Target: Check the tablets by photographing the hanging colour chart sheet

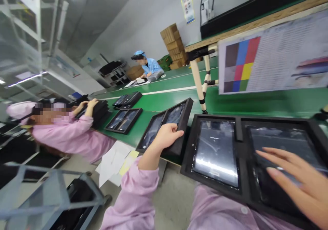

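Observation:
In the head view my left hand (166, 136) has its fingers curled at a black foam tray (182, 131) that holds two dark tablets. That tray sits a little tilted on the green bench, left of a nearer one. My right hand (298, 175) is open, fingers stretched out over the right-hand tablet (284, 137) of the nearer black tray (242, 154). Whether the fingertips touch the screen I cannot tell. The left-hand tablet (215, 151) in this tray is lit faintly, with small white text, and its glossy surface reflects light.
Along the green bench (164, 93) lie another tray (123, 120) and a stack of trays (127, 100). A co-worker in pink (66, 131) handles black trays at left; one in blue (151, 66) sits farther back. A shelf post (198, 83) and colour chart (241, 66) stand ahead. A cart (58, 195) is lower left.

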Demonstrator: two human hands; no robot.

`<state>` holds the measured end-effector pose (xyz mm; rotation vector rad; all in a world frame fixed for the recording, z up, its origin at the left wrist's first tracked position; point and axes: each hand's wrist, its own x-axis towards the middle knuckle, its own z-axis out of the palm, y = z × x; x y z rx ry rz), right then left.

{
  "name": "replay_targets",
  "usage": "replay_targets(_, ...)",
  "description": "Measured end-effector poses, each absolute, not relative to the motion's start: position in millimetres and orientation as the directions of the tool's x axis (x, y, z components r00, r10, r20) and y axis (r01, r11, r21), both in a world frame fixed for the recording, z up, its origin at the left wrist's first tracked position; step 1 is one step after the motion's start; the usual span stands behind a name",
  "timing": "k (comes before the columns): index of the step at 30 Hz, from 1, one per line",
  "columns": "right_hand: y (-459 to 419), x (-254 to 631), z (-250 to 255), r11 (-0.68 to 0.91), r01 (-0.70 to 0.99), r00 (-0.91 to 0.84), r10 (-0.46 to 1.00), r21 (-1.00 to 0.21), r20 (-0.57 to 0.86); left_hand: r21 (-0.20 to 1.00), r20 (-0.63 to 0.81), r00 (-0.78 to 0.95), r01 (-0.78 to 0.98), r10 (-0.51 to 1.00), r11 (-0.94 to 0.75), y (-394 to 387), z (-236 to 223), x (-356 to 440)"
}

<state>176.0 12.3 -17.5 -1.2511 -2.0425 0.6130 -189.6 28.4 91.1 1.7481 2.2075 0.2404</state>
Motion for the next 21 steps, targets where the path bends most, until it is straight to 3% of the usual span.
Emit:
replay_targets(2,0.7,137.5,2.3,0.136,0.309,-0.372,0.928,-0.941,0.012,0.403,-0.107,-0.102,0.905,0.989,0.136,16.7,102.6,-150.0)
replay_targets(3,-5.0,117.7,12.8,-0.074,0.121,-0.438,0.891,-0.99,-0.12,0.449,-0.099,-0.035,0.89,0.994,0.077,9.5,104.9,-130.5)
replay_targets(5,-14.0,84.6,32.1,-0.399,-0.218,-0.532,0.814,-0.891,-0.234,0.538,-0.077,0.136,0.84,0.988,-0.074,-4.3,103.1,-96.5)
replay_targets(6,-16.4,73.5,40.1,-0.446,-0.323,-0.51,0.825,-0.835,-0.244,0.534,-0.038,0.19,0.834,0.981,-0.141,-9.9,100.2,-83.5)
replay_targets(10,-11.4,64.2,57.9,-0.449,-0.484,-0.445,0.865,-0.751,-0.231,0.43,0.082,0.331,0.839,0.94,-0.333,-15.4,95.5,-64.8)
replay_targets(15,4.5,79.9,59.1,-0.404,-0.462,-0.417,0.885,-0.789,-0.208,0.537,-0.002,0.502,0.73,0.865,-0.422,0.7,120.1,-86.5)
replay_targets(18,9.6,96.9,62.1,-0.361,-0.441,-0.301,0.922,-0.822,-0.243,0.464,0.114,0.285,0.832,0.952,-0.305,11.7,126.4,-115.1)
replay_targets(21,8.6,132.0,65.2,-0.326,-0.359,-0.179,0.944,-0.875,-0.278,0.422,0.182,-0.001,0.903,0.983,-0.077,22.8,110.5,-160.7)
